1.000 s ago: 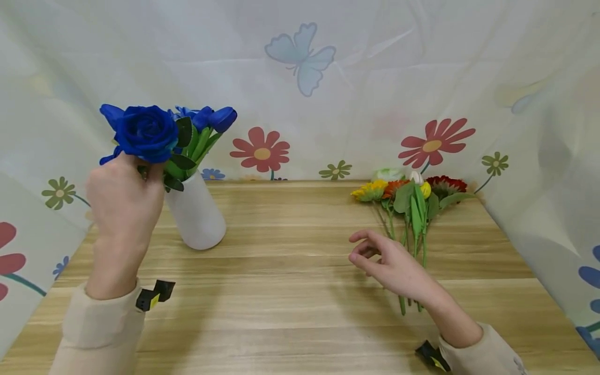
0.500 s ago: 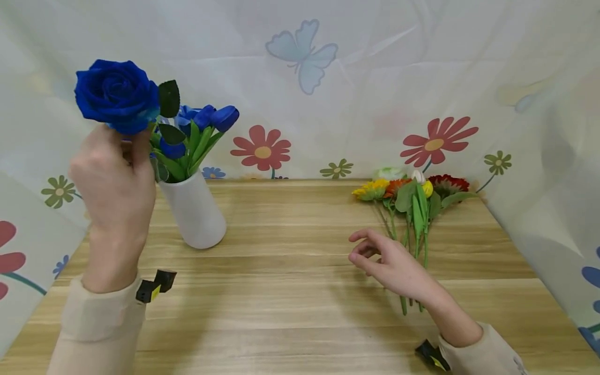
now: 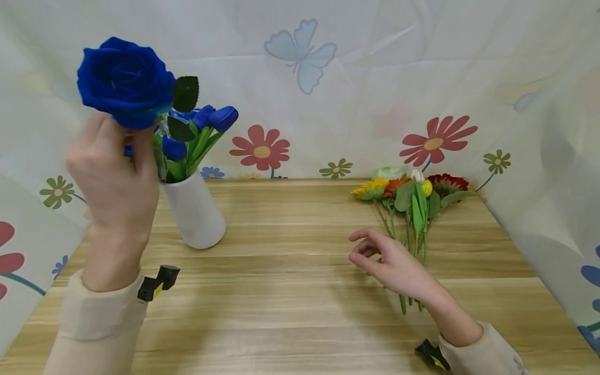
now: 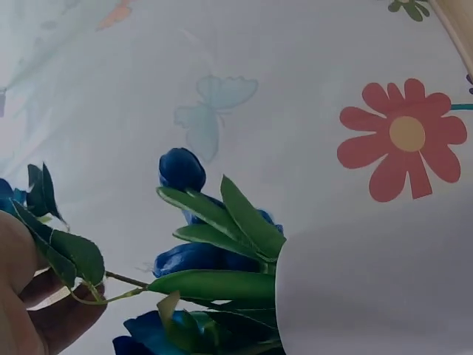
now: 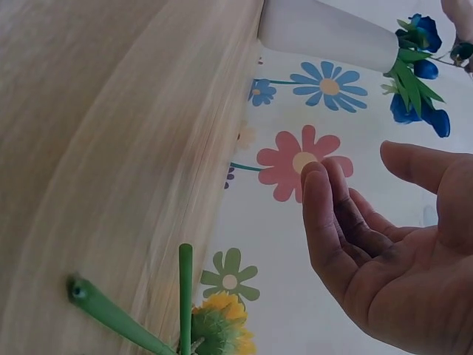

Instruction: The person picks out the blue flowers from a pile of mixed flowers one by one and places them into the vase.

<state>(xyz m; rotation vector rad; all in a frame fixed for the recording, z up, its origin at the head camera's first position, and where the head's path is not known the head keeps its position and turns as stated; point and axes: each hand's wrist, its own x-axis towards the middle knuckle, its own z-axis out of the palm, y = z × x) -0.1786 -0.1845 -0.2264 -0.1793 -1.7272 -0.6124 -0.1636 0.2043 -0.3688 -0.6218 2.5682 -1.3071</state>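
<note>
My left hand point(image 3: 114, 192) pinches a blue rose point(image 3: 125, 80) just under its bloom, raised above the white vase point(image 3: 194, 211). In the left wrist view the rose's thin stem point(image 4: 126, 279) runs from the fingers toward the vase's mouth, among the flowers there; its lower end is hidden. Blue tulips point(image 3: 224, 119) with green leaves stand in the vase, leaning to its upper right. My right hand point(image 3: 394, 265) hovers with loosely bent fingers and holds nothing. Beside and beneath it lie several flowers point(image 3: 416, 208) with green stems.
The wooden table point(image 3: 281, 302) reaches a printed cloth backdrop point(image 3: 365, 78) behind and at both sides. The loose flowers, with a yellow bloom point(image 3: 370, 189) and a dark red bloom point(image 3: 447, 185), lie at the table's right back.
My left hand has risen, lifting the blue rose higher above the vase, then shifted it slightly right. The right hand, the vase and the lying flowers have stayed in place.
</note>
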